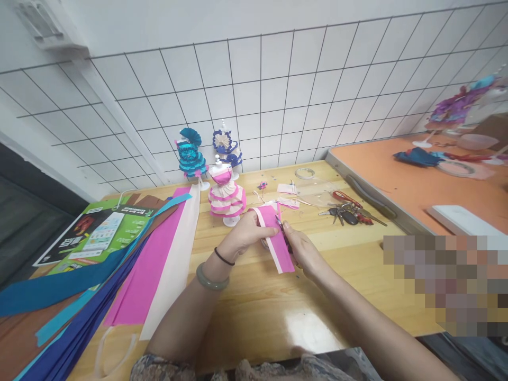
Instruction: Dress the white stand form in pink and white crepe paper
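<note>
My left hand (254, 230) is closed on a strip of pink and white crepe paper (282, 254), its thumb lying flat across the front. The strip hangs down over the table and its upper end folds back behind my fingers. In my right hand (304, 246) are small scissors (280, 222), blades at the strip's right edge; my fingers hide most of the handles. Just beyond my left hand stands a mini dress form (228, 196) in a tiered white and pink paper dress. Behind it are a teal-dressed form (191, 153) and a navy and cream one (226, 143).
Long crepe paper strips (159, 264) in several colours cover the left side, by a green printed sheet (127, 227). Keys (349, 216), a tape ring (305, 173) and paper scraps (288, 189) lie beyond my hands. An orange table (381, 164) adjoins on the right.
</note>
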`<state>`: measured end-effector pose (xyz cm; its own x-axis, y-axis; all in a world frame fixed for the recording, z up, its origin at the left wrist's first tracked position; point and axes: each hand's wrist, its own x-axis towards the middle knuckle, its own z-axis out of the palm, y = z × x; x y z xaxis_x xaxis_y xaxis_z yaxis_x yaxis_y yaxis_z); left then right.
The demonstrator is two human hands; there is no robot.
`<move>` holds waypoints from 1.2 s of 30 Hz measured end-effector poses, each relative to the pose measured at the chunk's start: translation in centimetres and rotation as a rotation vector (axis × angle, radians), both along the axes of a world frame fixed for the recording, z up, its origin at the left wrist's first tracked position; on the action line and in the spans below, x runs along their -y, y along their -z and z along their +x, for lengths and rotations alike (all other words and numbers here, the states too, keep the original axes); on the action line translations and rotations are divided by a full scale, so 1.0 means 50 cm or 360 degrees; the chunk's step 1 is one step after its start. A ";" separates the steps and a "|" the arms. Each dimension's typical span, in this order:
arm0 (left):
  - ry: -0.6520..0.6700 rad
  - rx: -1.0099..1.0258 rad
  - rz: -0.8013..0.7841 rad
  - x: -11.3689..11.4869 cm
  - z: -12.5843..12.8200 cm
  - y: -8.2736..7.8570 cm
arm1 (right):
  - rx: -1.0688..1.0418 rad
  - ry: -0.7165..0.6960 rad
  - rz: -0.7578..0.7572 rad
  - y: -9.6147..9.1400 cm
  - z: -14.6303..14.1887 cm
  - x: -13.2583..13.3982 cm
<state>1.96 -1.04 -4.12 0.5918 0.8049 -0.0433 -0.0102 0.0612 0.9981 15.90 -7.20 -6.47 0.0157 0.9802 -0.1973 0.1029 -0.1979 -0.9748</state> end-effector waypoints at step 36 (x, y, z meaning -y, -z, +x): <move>0.0060 0.0090 -0.0064 -0.001 0.000 0.005 | -0.0010 0.0106 0.0297 0.001 0.002 -0.006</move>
<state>1.97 -1.01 -4.36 0.6242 0.7802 -0.0409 -0.0631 0.1025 0.9927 15.99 -6.89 -6.52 0.0809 0.9966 -0.0127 0.0892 -0.0200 -0.9958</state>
